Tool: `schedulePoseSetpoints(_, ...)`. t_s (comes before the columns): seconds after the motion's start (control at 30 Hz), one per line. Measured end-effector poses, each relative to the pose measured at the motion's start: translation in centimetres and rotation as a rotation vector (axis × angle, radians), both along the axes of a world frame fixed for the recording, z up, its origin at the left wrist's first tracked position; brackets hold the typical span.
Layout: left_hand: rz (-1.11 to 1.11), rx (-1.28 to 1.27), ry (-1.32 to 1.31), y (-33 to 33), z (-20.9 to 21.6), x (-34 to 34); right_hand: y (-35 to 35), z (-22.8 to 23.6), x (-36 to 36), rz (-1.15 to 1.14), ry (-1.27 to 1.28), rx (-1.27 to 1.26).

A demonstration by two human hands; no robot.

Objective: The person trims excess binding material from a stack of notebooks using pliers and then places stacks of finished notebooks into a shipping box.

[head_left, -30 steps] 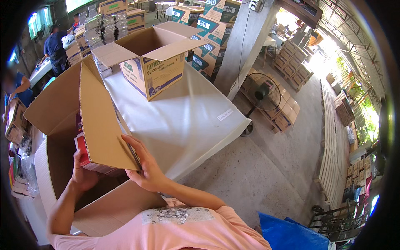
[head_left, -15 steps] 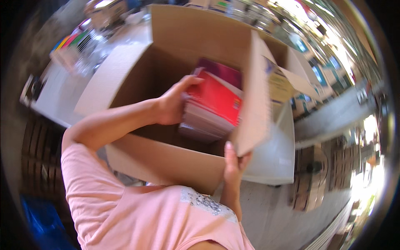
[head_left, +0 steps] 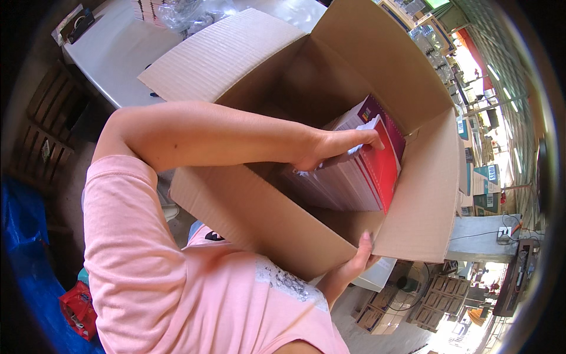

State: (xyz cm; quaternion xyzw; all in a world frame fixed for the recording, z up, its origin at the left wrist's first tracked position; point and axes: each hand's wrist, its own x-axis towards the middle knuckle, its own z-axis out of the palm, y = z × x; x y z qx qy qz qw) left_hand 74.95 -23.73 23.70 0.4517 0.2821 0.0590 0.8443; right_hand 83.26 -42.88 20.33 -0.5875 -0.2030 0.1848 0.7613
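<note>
A large open cardboard box is tilted in front of me with its flaps spread. Inside, against the right wall, stands a stack of notebooks. A red-covered notebook faces outward, with dark purple covers beside it. My left hand reaches across into the box and is closed over the upper edge of the stack, its fingertips against the red cover. At the near right corner, my right hand grips the box edge, thumb up on the inner side. Its other fingers are mostly hidden under the cardboard.
Behind the box is a white table with clear plastic wrapping on it. Wooden slatted pallets stand at the left, near a blue plastic sheet. On the right are a fan and stacked cartons.
The box has tilted and turned clockwise in view. The notebook stack has shifted right, now leaning on the right wall, with my left hand still on it. My right hand stays at the box corner.
</note>
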Motion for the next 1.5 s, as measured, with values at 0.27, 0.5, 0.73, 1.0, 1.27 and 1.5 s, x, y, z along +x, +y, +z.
schedulePoseSetpoints(0.27,-0.023,0.006,0.051,0.7,-0.4,0.1,-0.1,0.2,-0.2,-0.006,0.002,-0.059)
schedulePoseSetpoints(0.5,-0.074,-0.028,-0.003,0.3,0.0,-0.1,-0.7,-1.2,0.9,0.010,0.008,-0.063)
schedulePoseSetpoints(0.73,-0.027,-0.021,-0.035,0.1,-0.1,-0.4,-0.6,-0.9,0.6,0.040,0.037,-0.041)
schedulePoseSetpoints(1.0,-0.093,-0.024,0.045,-0.1,0.7,-0.7,-0.4,-1.1,0.8,0.051,0.016,-0.005)
schedulePoseSetpoints(1.27,-0.168,-0.046,0.058,0.2,0.1,-0.5,-0.4,-0.5,0.4,0.030,0.057,-0.031)
schedulePoseSetpoints(1.5,-0.124,0.181,0.175,-0.3,1.2,-0.8,-0.6,-0.9,1.0,0.045,0.033,-0.034)
